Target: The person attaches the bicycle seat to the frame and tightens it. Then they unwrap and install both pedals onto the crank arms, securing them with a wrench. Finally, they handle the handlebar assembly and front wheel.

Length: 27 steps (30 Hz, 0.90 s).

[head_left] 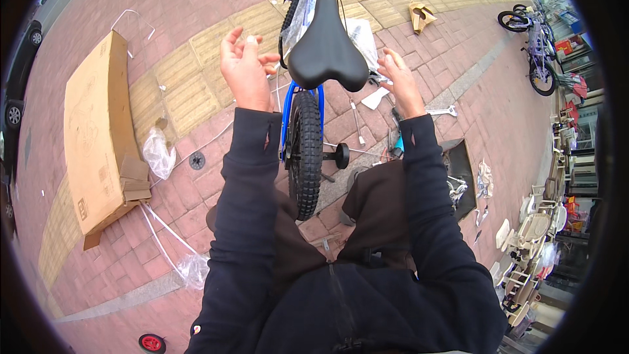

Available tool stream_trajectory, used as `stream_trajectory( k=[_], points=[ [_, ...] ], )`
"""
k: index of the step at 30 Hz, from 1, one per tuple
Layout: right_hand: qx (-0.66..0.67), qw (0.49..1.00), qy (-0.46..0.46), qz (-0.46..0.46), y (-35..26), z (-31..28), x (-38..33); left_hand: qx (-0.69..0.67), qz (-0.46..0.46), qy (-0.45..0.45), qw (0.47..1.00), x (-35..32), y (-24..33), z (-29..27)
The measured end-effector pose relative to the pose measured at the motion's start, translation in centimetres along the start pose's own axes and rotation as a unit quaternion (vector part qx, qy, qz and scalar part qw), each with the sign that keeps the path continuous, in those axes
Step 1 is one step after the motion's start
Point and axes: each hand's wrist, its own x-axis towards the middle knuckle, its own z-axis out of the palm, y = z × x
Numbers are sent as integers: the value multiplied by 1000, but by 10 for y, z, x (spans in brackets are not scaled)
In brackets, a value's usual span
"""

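Note:
Between my knees stands a small bicycle with a blue frame, its black saddle facing me. Under the saddle is the knobby rear tyre, with a small black training wheel at its right. My left hand is raised on the saddle's left side, fingers spread and holding nothing visible. On the other side my right hand is held up, fingers stretched out, apart from the saddle. Clear plastic wrap lies beyond the saddle, and the bicycle's front is partly cut off by the upper edge.
A long cardboard box lies at left near a plastic bag. At right are a wrench, a long-shafted tool and a dark open toolbox. A red-hubbed wheel lies lower left. Parked bicycles stand far right.

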Motion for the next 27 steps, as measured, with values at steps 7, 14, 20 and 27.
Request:
stream_trajectory(
  k=[7,14,20,27],
  points=[
    [130,985,75,-87,-14,38,-13,361,495,0,790,-1,0,26],
    [256,966,-13,19,7,50,-6,480,432,-296,704,-1,-18,17],
    [242,970,7,29,14,43,1,356,241,-368,825,21,-17,-18],
    [258,965,47,5,19,18,-3,-115,-127,-7,985,44,-14,-40]
  ],
)
